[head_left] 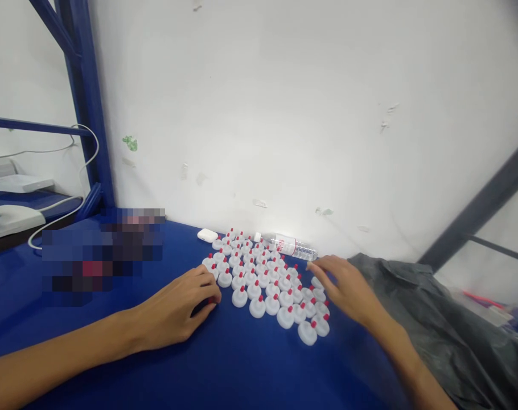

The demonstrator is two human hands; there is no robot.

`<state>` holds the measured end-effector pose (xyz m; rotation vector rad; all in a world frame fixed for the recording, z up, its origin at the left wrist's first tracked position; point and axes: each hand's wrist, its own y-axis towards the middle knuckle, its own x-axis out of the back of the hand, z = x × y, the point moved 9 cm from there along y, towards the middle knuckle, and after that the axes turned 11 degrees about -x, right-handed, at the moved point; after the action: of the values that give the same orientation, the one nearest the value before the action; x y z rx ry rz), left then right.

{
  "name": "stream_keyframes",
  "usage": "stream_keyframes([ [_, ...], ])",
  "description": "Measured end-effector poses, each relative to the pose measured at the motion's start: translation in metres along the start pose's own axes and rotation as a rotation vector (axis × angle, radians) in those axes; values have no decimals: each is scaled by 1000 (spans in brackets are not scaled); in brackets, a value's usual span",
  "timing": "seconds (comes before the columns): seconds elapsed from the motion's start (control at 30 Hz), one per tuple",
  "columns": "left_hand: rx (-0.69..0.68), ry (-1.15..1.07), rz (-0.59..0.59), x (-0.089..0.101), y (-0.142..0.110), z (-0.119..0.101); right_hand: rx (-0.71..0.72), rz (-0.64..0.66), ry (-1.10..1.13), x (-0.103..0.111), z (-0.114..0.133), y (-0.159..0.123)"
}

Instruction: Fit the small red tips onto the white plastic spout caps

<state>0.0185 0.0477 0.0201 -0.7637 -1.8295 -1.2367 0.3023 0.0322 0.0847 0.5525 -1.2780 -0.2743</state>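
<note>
Many small white, round, dome-shaped pieces with red tips [257, 307] stand close together on the blue surface [169, 381]. My left hand [186, 307] rests at the left edge of the group, its fingers curled and its thumb close to them. A bit of red shows at those fingertips; what they hold, if anything, is hidden. At the group's right side is my right hand [344, 285], palm down, fingers stretched out and thumb apart. It partly covers the pieces nearest to it, and I see nothing held in it.
A clear plastic bottle [287, 245] lies along the white wall behind the pieces, and a small white case [207, 235] is near it. Dark grey fabric [430, 319] lies at right. Blue metal posts [86, 102] and a white cable [97, 142] are at left, beside a blurred-out area.
</note>
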Motion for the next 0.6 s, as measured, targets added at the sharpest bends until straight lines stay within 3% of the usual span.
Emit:
stream_keyframes([
  [0.07, 2, 17, -18, 1, 0, 1, 146, -53, 52, -1, 36, -8],
  [0.17, 12, 39, -27, 1, -1, 1, 301, -18, 81, -12, 87, -24],
  [0.27, 27, 51, -15, 0, -2, 1, 389, 48, -1, -29, 123, -37],
  [0.47, 27, 21, -70, 8, 0, -3, 412, 92, -172, -64, 140, -42],
  [0.6, -3, 12, -132, 18, 3, -9, 476, 113, -144, -75, 144, -46],
])
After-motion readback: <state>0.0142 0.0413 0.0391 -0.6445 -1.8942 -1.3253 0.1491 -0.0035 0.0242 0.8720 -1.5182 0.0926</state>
